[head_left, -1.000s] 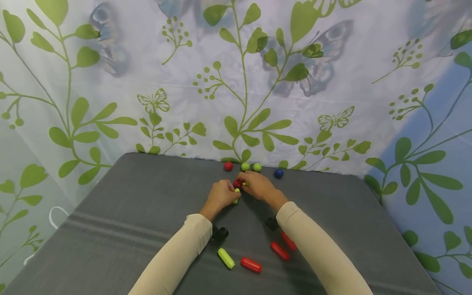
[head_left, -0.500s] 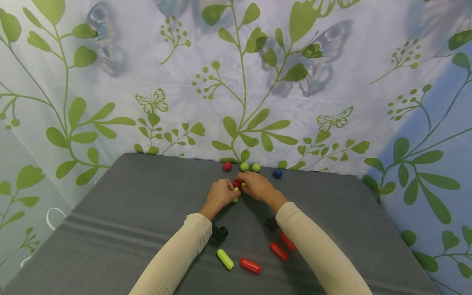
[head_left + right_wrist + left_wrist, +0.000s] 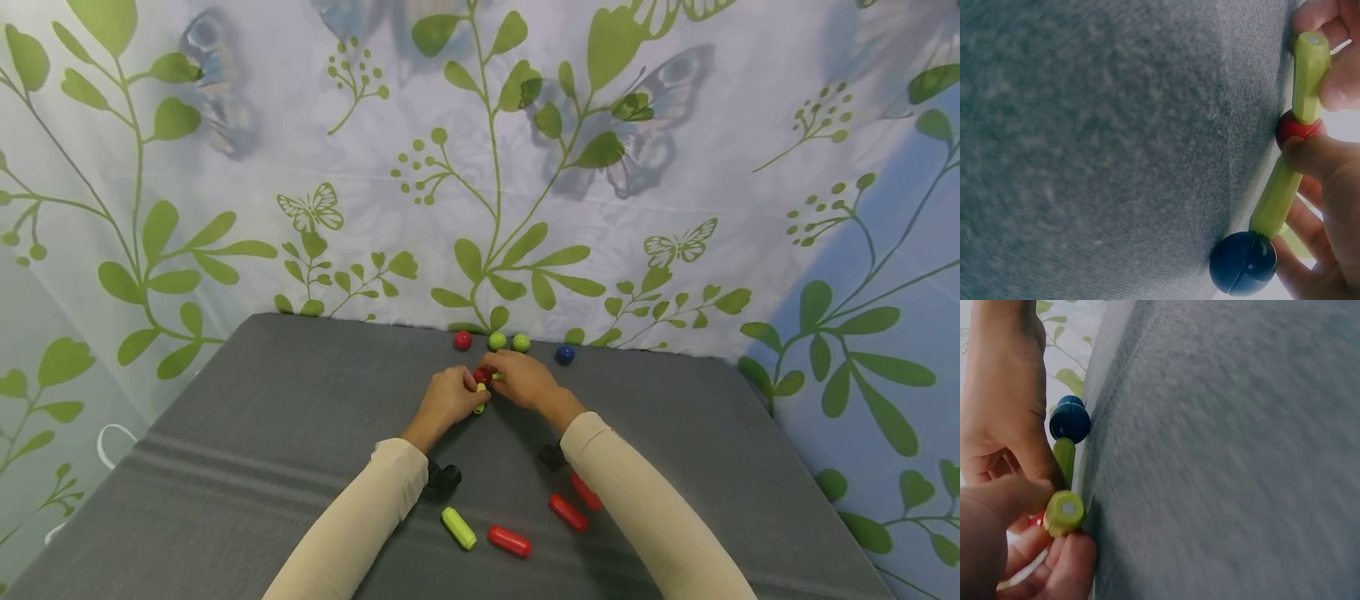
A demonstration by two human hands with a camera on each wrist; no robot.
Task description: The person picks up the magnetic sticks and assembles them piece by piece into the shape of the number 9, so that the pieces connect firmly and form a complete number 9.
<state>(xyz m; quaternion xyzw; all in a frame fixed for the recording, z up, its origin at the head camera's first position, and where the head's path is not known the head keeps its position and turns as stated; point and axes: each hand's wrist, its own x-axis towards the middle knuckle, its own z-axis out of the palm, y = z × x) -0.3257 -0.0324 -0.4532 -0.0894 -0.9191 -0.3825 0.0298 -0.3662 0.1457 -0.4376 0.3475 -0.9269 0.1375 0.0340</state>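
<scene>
My left hand (image 3: 447, 395) pinches a yellow-green magnetic stick (image 3: 1310, 75) between thumb and fingers. The stick's far end meets a red ball (image 3: 1294, 128). My right hand (image 3: 522, 379) holds that ball, its thumb at the ball's lower edge and its other fingers curled behind. A second yellow-green stick (image 3: 1277, 197) runs from the red ball past the right fingers to a blue ball (image 3: 1242, 264). From the head, the right hand hides this second stick and blue ball almost wholly. In the left wrist view, the pinched stick's free end (image 3: 1065, 512) faces the camera.
Along the grey table's back edge lie a red ball (image 3: 462, 340), two green balls (image 3: 497, 341) and another blue ball (image 3: 565, 354). Nearer the front are a yellow-green stick (image 3: 458, 528) and red sticks (image 3: 509, 541). A patterned curtain (image 3: 360, 167) hangs behind.
Both hands stay together around the red ball with hardly any motion. The head view shifts very slightly.
</scene>
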